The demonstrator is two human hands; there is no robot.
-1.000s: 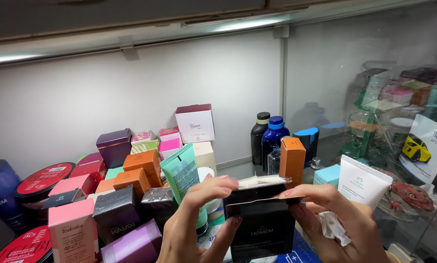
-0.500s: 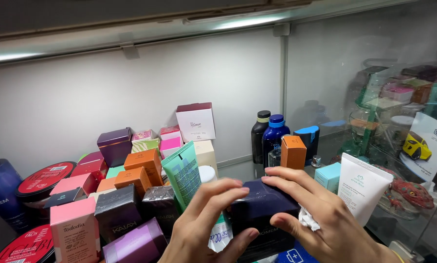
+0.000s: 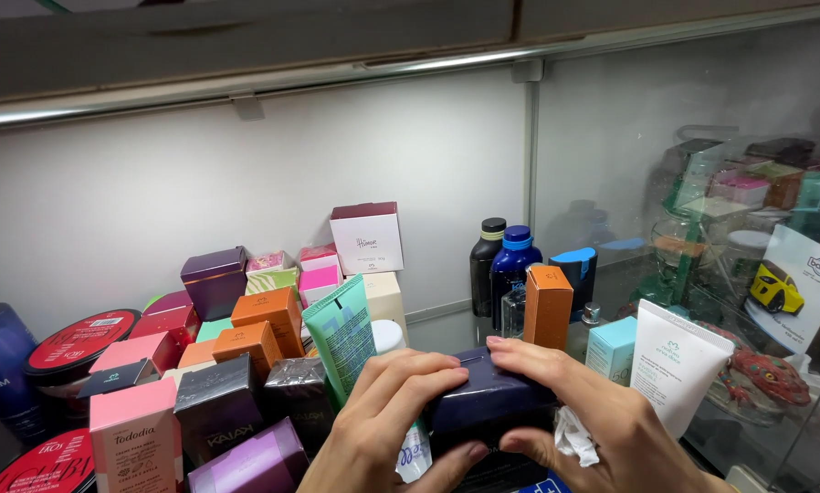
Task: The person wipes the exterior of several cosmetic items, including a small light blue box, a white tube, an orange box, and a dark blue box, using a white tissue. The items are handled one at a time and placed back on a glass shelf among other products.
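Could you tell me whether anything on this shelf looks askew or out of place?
Yes: the white box at the back sits tilted atop the pink boxes, and the green tube leans among the cartons.

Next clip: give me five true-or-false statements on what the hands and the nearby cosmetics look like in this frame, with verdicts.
1. Both hands grip a dark blue box. True.
2. The left hand holds the green tube. False: the tube stands behind it, among the boxes, and that hand is on the dark blue box.
3. A crumpled white tissue is tucked under the right hand. True.
4. The orange box beside the bottles lies flat. False: it stands upright.
5. A white box with a maroon top sits at the back near the wall. True.
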